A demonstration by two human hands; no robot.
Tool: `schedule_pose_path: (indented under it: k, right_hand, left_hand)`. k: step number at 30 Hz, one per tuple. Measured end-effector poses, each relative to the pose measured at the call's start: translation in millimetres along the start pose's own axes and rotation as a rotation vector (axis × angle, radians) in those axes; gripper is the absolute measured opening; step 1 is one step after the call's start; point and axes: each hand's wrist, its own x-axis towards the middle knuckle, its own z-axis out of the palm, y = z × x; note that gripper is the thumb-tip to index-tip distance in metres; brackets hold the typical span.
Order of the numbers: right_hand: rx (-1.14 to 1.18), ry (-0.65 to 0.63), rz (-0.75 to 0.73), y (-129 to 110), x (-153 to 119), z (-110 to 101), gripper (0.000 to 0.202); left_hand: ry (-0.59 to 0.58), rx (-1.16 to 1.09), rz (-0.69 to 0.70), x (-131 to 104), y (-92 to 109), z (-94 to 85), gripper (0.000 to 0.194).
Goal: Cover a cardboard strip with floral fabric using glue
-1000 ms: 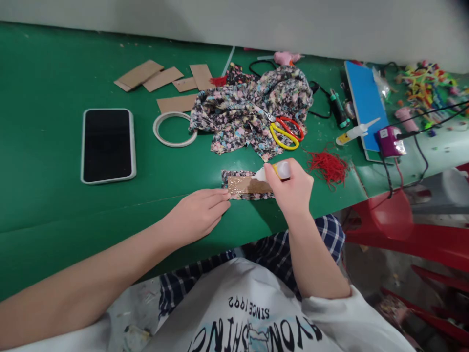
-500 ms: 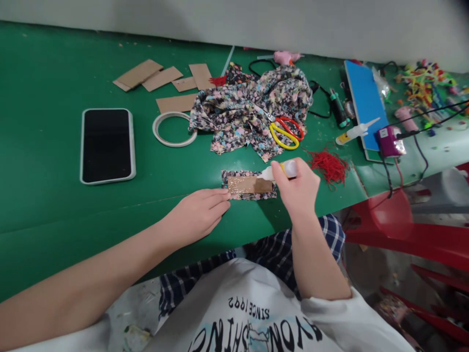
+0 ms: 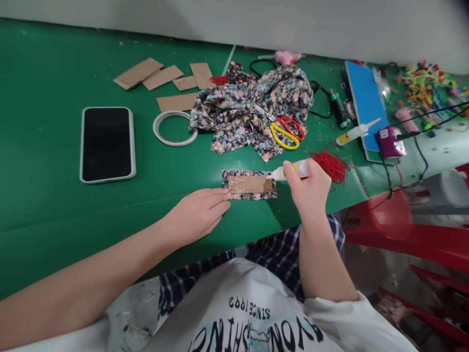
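A small cardboard strip [image 3: 251,185] lies on a slightly larger piece of floral fabric [image 3: 252,196]; shiny drops dot its left and middle parts. My left hand [image 3: 200,212] rests flat, fingers stretched out, its fingertips on the lower left corner of the strip and fabric. In my right hand [image 3: 309,188] is a white glue bottle [image 3: 302,168], tilted, its nozzle at the upper right of the strip. Behind them lies crumpled floral cloth [image 3: 252,102], with scissors [image 3: 284,133] with red and yellow handles on it.
A tablet [image 3: 107,145] lies at left, a tape roll [image 3: 157,129] and cardboard pieces [image 3: 163,77] behind. To the right are red threads [image 3: 331,165], a second glue bottle [image 3: 352,134], a blue board [image 3: 362,98] and a purple device [image 3: 390,142] with cables.
My right hand has moved right with the glue bottle, and the nozzle is now nearer the strip's right end. My left hand has stayed in place.
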Motion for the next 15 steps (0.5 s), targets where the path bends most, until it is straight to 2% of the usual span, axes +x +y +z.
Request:
schedule_pose_path:
  k: [4,15]
  right_hand:
    - [-0.015,-0.013,-0.010,8.5,3.8,-3.0,0.037]
    - [-0.018,-0.013,-0.077,10.4,3.0,-9.1,0.033]
  left_hand:
    - [0.008,-0.001,0.002,-0.5,-0.2,0.9,0.022]
    - [-0.011,0.004,0.008,-2.4,-0.4,3.3,0.027]
